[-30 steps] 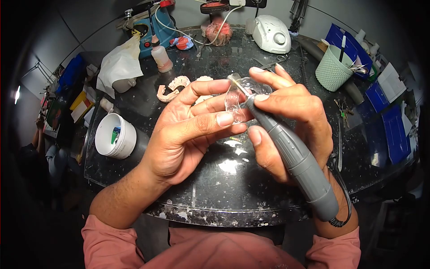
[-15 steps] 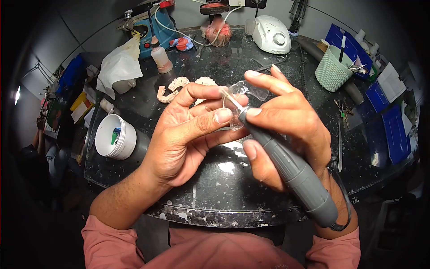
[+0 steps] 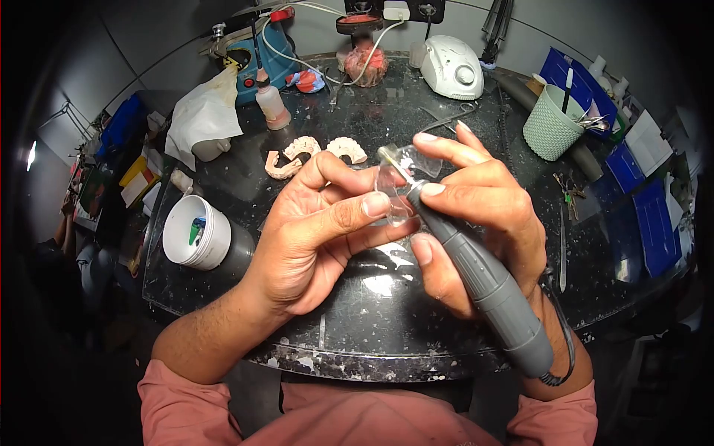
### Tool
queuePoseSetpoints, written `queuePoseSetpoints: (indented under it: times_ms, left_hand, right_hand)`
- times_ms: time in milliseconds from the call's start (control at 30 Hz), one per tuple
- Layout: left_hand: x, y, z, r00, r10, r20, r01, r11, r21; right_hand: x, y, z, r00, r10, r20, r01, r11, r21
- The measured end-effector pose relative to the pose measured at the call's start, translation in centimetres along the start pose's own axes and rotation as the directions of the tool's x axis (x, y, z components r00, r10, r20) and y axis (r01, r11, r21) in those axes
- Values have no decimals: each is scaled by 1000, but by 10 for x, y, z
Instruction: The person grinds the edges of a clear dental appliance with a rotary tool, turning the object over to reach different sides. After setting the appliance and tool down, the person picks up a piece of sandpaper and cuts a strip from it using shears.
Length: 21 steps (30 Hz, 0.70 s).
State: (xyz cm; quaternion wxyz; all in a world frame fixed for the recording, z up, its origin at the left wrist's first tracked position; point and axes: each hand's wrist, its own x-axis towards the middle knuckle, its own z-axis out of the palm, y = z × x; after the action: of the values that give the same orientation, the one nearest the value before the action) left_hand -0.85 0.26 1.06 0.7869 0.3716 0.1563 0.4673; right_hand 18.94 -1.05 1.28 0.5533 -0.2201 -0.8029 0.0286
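Observation:
My left hand (image 3: 301, 238) is closed, pinching a clear, thin plastic dental tray (image 3: 398, 214) between thumb and fingers. My right hand (image 3: 494, 201) wraps round a dark grey rotary handpiece (image 3: 487, 279) with a cord at its lower end. The handpiece's slim bur (image 3: 401, 171) lies across the clear piece, its tip toward the upper left; exact contact is hard to make out. Part of the plastic is hidden by my fingers. Just beyond my left hand, pinkish dental models (image 3: 346, 151) rest on the black worktop (image 3: 349, 320).
A white tub (image 3: 216, 249) with small items stands at left. Toward the back are a dropper bottle (image 3: 274, 111), a blue machine (image 3: 271, 56) and a white control unit (image 3: 452, 68). Scissors (image 3: 450, 117), a mint green cup (image 3: 550, 126), keys (image 3: 569, 189) and a metal tool (image 3: 563, 253) are at right.
The clear tray has turned a little in my fingers, and the bur lies differently across it. Both hands keep their grip. The whole view has shifted slightly.

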Motion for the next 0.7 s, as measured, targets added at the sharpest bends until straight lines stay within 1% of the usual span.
queuePoseSetpoints:
  times_ms: [133, 200, 267, 333, 367, 433, 500, 600, 667, 700]
  left_hand:
    - [-1, -2, -4, 1000, 16, -16, -15, 1000, 18]
    - [-1, -3, -2, 999, 24, -22, -23, 999, 46]
    - [0, -2, 5, 998, 34, -51, -31, 998, 55]
    - [0, 0, 9, 995, 5, -104, 3, 997, 76]
    - [0, 0, 8, 994, 4, -105, 4, 997, 76]
    - [0, 1, 6, 999, -8, -45, 11, 997, 71]
    - [-2, 0, 6, 998, -2, -57, 6, 998, 65]
    - [-3, 0, 3, 997, -3, -77, 8, 997, 72]
    - [-3, 0, 3, 996, -7, -86, 14, 996, 86]
    - [-3, 0, 4, 997, 2, -79, 4, 997, 75]
  right_hand:
    - [0, 1, 2, 1000, -2, -23, 3, 1000, 28]
    - [0, 1, 1, 1000, -4, -11, 5, 999, 42]
    - [-2, 4, 2, 999, -44, 6, 43, 993, 111]
    - [-1, 4, 3, 999, -50, -12, 51, 993, 103]
    - [0, 3, 4, 998, -57, -30, 59, 993, 98]
    - [0, 3, 3, 998, -63, -30, 66, 994, 88]
    - [1, 1, 2, 998, -52, -40, 53, 998, 42]
    - [2, -1, 1, 999, -54, -1, 53, 996, 69]
    - [1, -1, 2, 999, -54, 1, 53, 996, 73]
    - [0, -2, 3, 999, -35, -17, 36, 998, 45]
